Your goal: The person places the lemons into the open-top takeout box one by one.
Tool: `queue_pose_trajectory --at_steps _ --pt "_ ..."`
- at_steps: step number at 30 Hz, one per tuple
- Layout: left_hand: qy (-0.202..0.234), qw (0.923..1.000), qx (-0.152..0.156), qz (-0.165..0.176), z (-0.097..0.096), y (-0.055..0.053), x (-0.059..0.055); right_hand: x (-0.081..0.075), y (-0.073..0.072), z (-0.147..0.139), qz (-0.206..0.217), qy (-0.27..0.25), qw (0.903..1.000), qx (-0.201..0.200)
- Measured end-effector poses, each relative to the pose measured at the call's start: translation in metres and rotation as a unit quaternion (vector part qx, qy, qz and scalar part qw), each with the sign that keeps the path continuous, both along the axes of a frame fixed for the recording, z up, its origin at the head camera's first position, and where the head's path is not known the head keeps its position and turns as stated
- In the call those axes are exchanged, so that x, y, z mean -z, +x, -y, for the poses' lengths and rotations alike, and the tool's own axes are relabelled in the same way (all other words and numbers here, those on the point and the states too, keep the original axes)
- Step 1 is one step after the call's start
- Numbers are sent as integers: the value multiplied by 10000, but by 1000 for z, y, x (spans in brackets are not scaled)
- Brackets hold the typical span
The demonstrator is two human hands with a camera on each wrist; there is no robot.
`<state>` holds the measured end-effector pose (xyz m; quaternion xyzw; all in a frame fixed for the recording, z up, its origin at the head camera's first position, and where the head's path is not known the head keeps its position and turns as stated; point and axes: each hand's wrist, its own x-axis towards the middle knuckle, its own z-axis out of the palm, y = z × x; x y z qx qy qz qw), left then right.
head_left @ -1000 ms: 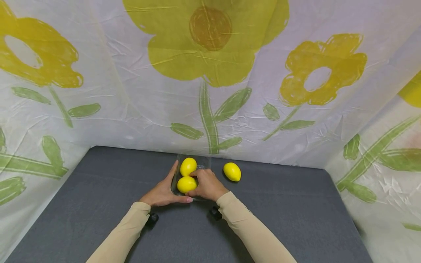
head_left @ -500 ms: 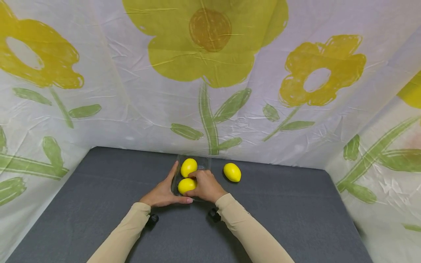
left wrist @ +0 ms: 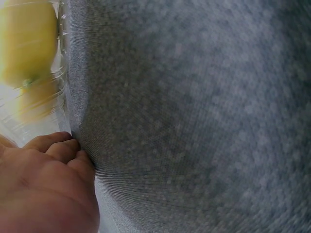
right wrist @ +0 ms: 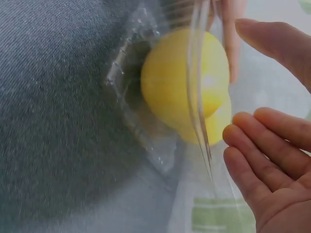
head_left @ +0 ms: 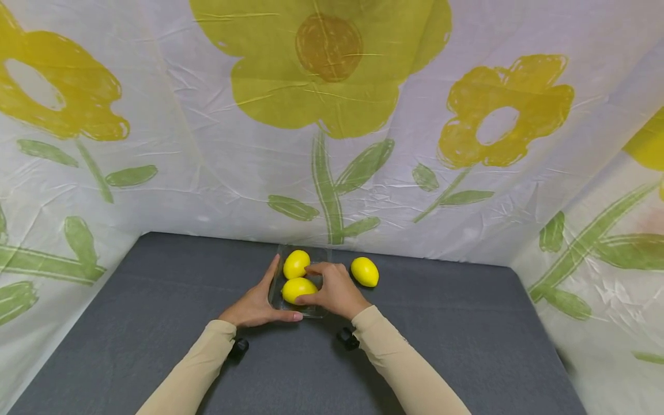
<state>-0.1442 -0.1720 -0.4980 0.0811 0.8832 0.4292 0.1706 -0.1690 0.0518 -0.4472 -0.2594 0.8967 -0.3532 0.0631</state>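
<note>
In the head view, a clear plastic container (head_left: 306,312) holds two yellow lemons, a far lemon (head_left: 297,264) and a near lemon (head_left: 299,290). My left hand (head_left: 255,304) rests against the container's near left corner, thumb along its front and fingers along its left side. Over the container's right side is my right hand (head_left: 338,291), thumb and fingers spread beside the near lemon. The right wrist view shows a gap between those fingers (right wrist: 243,170) and the thumb, with nothing pinched there. A third lemon (head_left: 365,272) lies on the table right of the container.
A dark grey cloth covers the table (head_left: 461,334). Behind and at both sides hangs a white curtain (head_left: 218,173) printed with yellow flowers; its lower edge meets the table just beyond the container.
My right hand has loosened from the near lemon, its fingers spreading and drawing back slightly to the right. The near lemon shows more fully. My left hand stays against the container.
</note>
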Motion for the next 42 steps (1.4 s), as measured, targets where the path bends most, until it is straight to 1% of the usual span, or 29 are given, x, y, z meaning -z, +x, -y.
queue_pose_trajectory --at_steps 5,8,13,19,24,28,34,37,42 --pt "40 10000 -27 -16 0 1 0 -2 2 -12 -177 -207 9996 115" --pt "7 10000 -37 -15 1 2 1 -3 2 -22 -273 -339 9987 271" --pt "-10 10000 -44 11 2 3 0 -2 3 -41 -544 -487 9952 645" --pt "23 10000 -40 -4 3 3 0 1 2 -64 -626 -628 9886 1216" --pt "40 10000 -37 -12 4 3 -1 9 -1 -80 -722 -705 9829 1541" --pt "34 10000 -47 21 4 3 -2 14 -4 -91 -674 -702 9796 1758" --pt "-6 10000 -63 17 3 3 -2 21 -11 -104 -545 -617 9772 1957" --pt "-38 10000 -64 3 3 2 -1 23 -14 -108 -418 -554 9773 2002" --pt "-55 10000 -35 -9 1 2 -1 25 -20 -114 -219 -462 9797 1939"
